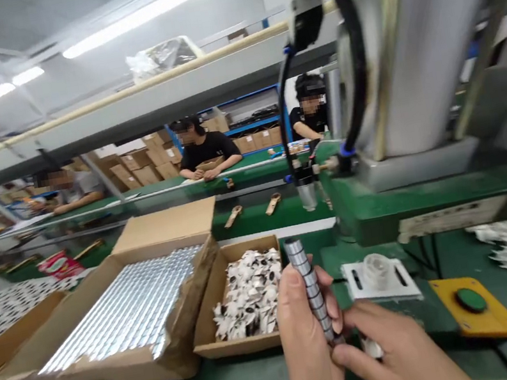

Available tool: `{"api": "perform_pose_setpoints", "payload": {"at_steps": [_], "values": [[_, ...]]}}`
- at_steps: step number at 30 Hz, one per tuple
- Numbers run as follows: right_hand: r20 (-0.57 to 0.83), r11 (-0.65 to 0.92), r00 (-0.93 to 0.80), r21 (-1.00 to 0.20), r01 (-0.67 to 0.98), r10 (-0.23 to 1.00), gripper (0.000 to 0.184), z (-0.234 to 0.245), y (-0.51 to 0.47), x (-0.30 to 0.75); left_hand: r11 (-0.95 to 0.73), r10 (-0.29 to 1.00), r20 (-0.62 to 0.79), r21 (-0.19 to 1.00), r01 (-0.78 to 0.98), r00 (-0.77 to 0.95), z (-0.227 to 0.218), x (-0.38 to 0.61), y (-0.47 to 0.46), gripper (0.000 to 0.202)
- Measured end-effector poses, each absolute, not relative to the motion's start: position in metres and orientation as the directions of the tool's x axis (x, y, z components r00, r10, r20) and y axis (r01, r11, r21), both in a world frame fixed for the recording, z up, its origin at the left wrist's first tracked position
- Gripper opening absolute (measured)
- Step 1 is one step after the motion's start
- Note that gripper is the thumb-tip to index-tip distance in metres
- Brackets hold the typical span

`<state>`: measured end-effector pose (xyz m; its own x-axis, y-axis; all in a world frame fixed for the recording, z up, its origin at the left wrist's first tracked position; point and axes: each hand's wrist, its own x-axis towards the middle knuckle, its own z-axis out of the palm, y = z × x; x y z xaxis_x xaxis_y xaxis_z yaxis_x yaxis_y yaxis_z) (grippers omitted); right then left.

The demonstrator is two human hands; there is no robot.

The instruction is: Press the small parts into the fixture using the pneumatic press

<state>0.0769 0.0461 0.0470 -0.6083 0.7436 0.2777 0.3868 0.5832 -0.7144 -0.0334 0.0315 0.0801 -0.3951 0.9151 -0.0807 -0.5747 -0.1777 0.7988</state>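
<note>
My left hand [307, 336] is closed around a stack of small silver metal cylinders [309, 284], held upright like a rod above the bench's front edge. My right hand [397, 354] pinches at the bottom end of that stack, and a small white piece [372, 347] shows under its fingers. Just behind the hands a white fixture plate with a clear round part [378, 273] sits on the green press base.
A big cardboard box of silver cylinders in rows [128, 311] lies left. A smaller box of black-and-white pieces [250, 301] sits beside it. The press column [408, 41] rises at right, with a green button on an orange plate [471, 301]. People sit across the conveyor [248, 217].
</note>
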Motion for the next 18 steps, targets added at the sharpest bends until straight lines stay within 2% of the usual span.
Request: {"api": "perform_pose_setpoints", "payload": {"at_steps": [4, 8, 12, 18], "values": [[0.262, 0.561, -0.595, -0.726, 0.397, 0.76, 0.007, 0.035, 0.041, 0.1, -0.134, 0.934, -0.107, 0.779, -0.613, -0.34, 0.068, -0.014, 0.032, 0.028], [0.286, 0.538, -0.487, -0.658, 0.527, 0.825, 0.014, 0.029, 0.053, 0.135, -0.142, 0.953, -0.05, 0.798, -0.586, -0.299, 0.062, -0.012, 0.033, 0.028], [0.337, 0.454, -0.307, -0.613, 0.646, 0.89, 0.023, 0.041, 0.087, 0.154, -0.133, 0.955, -0.049, 0.811, -0.57, -0.292, 0.06, -0.014, 0.031, 0.028], [0.403, 0.434, -0.236, -0.522, 0.734, 0.884, 0.032, 0.059, 0.119, 0.14, -0.106, 0.959, -0.056, 0.836, -0.539, -0.276, 0.052, -0.019, 0.028, 0.03]]}}
